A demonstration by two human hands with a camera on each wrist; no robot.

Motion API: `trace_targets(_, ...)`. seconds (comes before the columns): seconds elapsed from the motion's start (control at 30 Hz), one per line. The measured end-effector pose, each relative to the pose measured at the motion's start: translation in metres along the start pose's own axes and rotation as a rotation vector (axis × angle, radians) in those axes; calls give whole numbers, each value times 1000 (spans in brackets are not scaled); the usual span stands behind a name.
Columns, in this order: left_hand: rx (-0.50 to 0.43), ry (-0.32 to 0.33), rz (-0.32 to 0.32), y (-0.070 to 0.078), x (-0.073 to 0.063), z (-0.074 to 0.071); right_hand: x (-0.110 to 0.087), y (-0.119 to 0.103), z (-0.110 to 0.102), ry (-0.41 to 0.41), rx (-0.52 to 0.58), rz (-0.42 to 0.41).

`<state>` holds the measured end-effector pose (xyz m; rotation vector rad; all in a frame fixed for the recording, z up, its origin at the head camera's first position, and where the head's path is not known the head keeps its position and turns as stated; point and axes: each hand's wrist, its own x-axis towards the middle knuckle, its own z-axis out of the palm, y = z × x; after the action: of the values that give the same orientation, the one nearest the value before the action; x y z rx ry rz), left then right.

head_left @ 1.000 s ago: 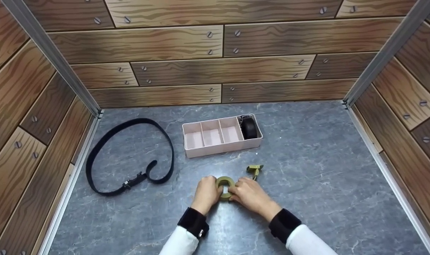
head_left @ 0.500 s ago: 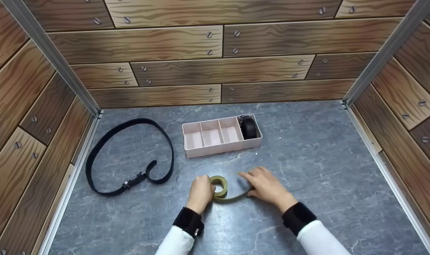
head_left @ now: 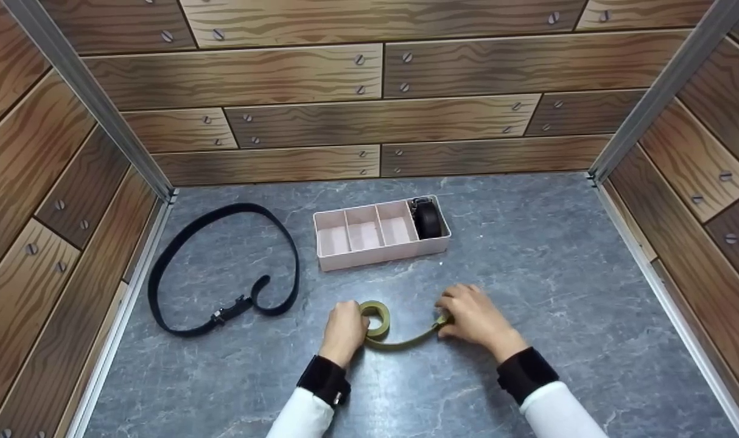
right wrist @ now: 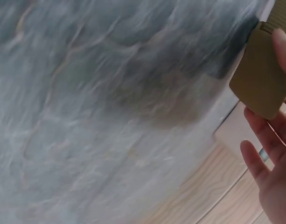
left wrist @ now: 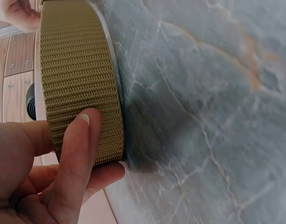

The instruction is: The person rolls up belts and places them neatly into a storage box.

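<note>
An olive webbing belt (head_left: 385, 322) stands on its edge on the grey table, mostly wound in a roll. My left hand (head_left: 345, 331) holds the roll at its left side; in the left wrist view, the thumb presses the ribbed webbing (left wrist: 82, 74) from outside with other fingers behind it. A length of strap curves from the roll over to my right hand (head_left: 474, 319). There my thumb and fingers pinch the belt's olive buckle (right wrist: 257, 77), seen flat-faced in the right wrist view and partly covered by the hand in the head view.
Behind the hands is a pink divided box (head_left: 381, 255), with a coiled black belt (head_left: 429, 220) in its right compartment. A black belt (head_left: 156, 267) lies in a wide loop at the left. Wood-patterned walls (head_left: 296, 121) enclose the back and sides.
My right hand has left the roll and moved right, taking the buckle and drawing out a length of strap. My left hand and the roll have shifted slightly left.
</note>
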<state>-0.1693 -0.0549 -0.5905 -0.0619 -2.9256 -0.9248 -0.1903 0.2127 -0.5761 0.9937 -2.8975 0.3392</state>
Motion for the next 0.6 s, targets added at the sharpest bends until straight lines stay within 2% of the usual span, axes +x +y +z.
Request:
trace_targets(0.17,-18,-3,-25,4,2,2,5,-31,7,-24,44,-84)
trace_targets(0.37,6,-8,3,5,4,2,13,-56,25,47,-4,-224)
trace_targets(0.5,-1,-75,52,1,4,1,18,-56,31,140,-31,-219)
trace_targets(0.6,18,-150,131,-2,5,-1,20,-53,33,195,-36,-209)
